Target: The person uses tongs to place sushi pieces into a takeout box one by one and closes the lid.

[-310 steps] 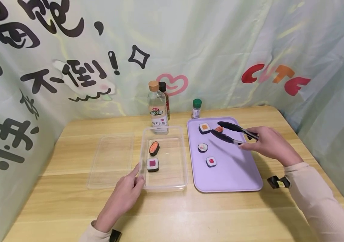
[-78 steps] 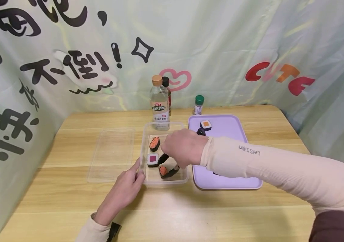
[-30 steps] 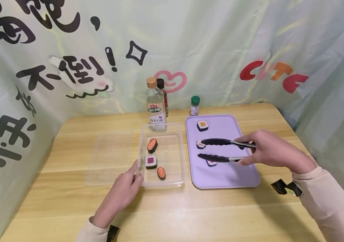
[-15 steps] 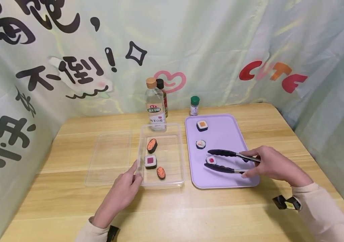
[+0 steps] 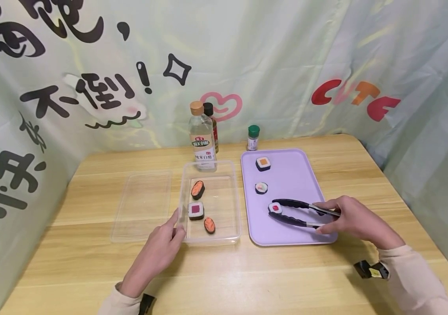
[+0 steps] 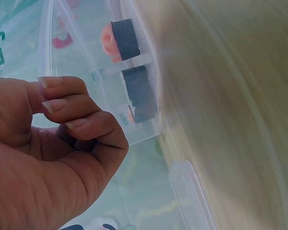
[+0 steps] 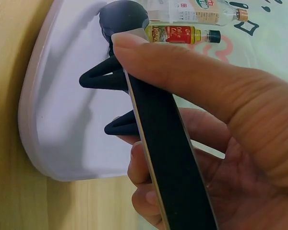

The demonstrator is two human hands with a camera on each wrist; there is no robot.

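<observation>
The right hand [image 5: 355, 221] has its grip on a pair of black-tipped tongs [image 5: 292, 203], arms parted narrowly; the tips lie either side of a small red-centred sushi roll [image 5: 274, 207] on the purple tray [image 5: 295, 179] — whether they squeeze it, I cannot tell. Farther back on the tray sit a round pale roll [image 5: 261, 188] and an orange-centred roll [image 5: 263, 163]. The left hand [image 5: 162, 245] holds the near left corner of the clear plastic container [image 5: 224, 205] between thumb and index finger. Inside lie two orange-topped sushi pieces [image 5: 198, 190] and a maroon-centred square roll [image 5: 195, 210]. A clear lid [image 5: 142, 205] rests flat on the bench [image 5: 228, 280] — left of the container. Behind stand a vinegar bottle [image 5: 203, 140], a black-capped bottle [image 5: 215, 133] and a green-capped jar [image 5: 253, 140].
</observation>
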